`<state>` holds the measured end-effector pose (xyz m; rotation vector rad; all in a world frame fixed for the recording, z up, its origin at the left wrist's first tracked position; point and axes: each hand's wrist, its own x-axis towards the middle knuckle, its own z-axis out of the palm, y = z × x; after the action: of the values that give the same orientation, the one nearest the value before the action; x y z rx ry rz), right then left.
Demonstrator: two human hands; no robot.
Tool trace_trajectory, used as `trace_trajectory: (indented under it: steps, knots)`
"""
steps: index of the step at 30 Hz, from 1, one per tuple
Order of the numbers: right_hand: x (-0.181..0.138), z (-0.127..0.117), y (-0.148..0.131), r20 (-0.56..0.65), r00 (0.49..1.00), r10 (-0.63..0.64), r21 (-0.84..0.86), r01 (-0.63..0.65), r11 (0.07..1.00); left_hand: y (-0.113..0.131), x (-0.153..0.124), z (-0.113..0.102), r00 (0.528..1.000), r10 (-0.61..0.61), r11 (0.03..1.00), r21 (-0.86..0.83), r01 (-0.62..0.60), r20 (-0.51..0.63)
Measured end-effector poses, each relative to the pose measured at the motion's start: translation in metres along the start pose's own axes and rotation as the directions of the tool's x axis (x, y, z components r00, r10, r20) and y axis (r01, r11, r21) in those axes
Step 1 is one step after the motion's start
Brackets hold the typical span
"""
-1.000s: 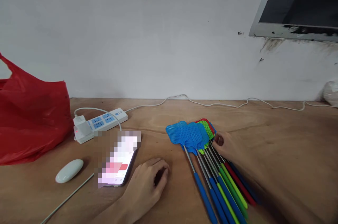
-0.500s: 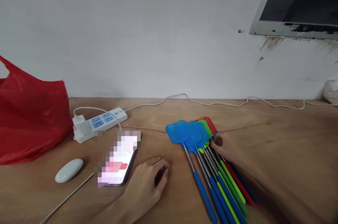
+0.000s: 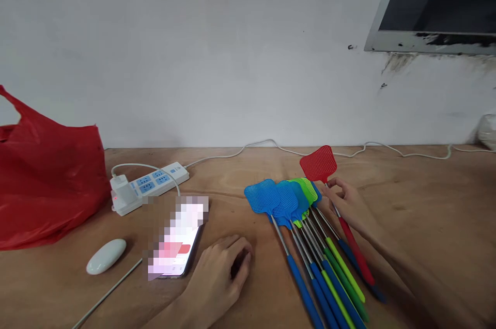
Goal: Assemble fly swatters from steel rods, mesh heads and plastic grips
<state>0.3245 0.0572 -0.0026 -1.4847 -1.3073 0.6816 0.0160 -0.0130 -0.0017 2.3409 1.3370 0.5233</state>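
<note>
Several fly swatters [image 3: 294,200] with blue and green heads lie fanned on the wooden table [image 3: 426,200], handles toward me. My right hand [image 3: 349,202] pinches the metal shaft of a red fly swatter [image 3: 318,163], whose head is lifted above and behind the others. My left hand [image 3: 222,277] rests on the table with fingers loosely curled, holding nothing, just right of a lit phone [image 3: 176,246].
A red plastic bag [image 3: 46,179] sits at the left. A white power strip [image 3: 149,184] with a charger and a white cable [image 3: 318,152] runs along the wall. A white oval object [image 3: 106,255] lies near the front left. A dark framed panel [image 3: 437,3] hangs top right.
My right hand has pulled the red swatter out of the fan and raised its head up and to the right. My left hand stays where it was.
</note>
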Motion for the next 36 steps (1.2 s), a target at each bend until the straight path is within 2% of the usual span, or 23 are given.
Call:
trace_trajectory:
  steps: [2,7,11,13,15,18,25,32,36]
  knots:
    - [-0.004,0.003,-0.011,0.024,0.998,0.053,0.21,-0.057,0.976,0.0,0.0,0.0,1.0,0.001,1.0,0.006,-0.001,-0.002]
    - [-0.019,0.019,-0.029,0.079,0.989,0.125,0.416,-0.146,0.897,0.0,0.0,0.0,1.0,0.003,1.0,0.004,-0.003,-0.005]
    - [-0.031,0.029,-0.033,0.233,0.952,0.198,0.648,-0.304,0.699,0.0,0.0,-0.001,1.0,0.008,0.997,-0.078,-0.01,-0.028]
    - [-0.036,0.033,-0.032,0.286,0.934,0.213,0.704,-0.356,0.615,0.001,-0.001,-0.002,0.999,0.02,0.987,-0.157,-0.025,-0.034]
    - [-0.04,0.037,-0.032,0.32,0.92,0.228,0.721,-0.392,0.57,0.003,-0.002,-0.002,0.999,0.018,0.973,-0.23,-0.024,-0.027]
    - [-0.046,0.042,-0.03,0.366,0.902,0.228,0.722,-0.43,0.541,0.006,-0.005,-0.001,0.999,-0.042,0.956,-0.291,0.041,0.002]
    - [-0.06,0.047,-0.031,0.501,0.846,0.181,0.686,-0.516,0.513,0.003,-0.006,0.009,0.991,-0.127,0.95,-0.28,0.136,0.052]
    - [-0.061,0.046,-0.034,0.502,0.84,0.205,0.68,-0.53,0.507,0.003,-0.009,0.003,0.995,-0.043,0.965,-0.255,0.065,0.091]
    - [-0.061,0.048,-0.032,0.462,0.86,0.217,0.69,-0.502,0.521,0.004,-0.009,-0.001,0.994,-0.022,0.962,-0.268,0.049,0.104]
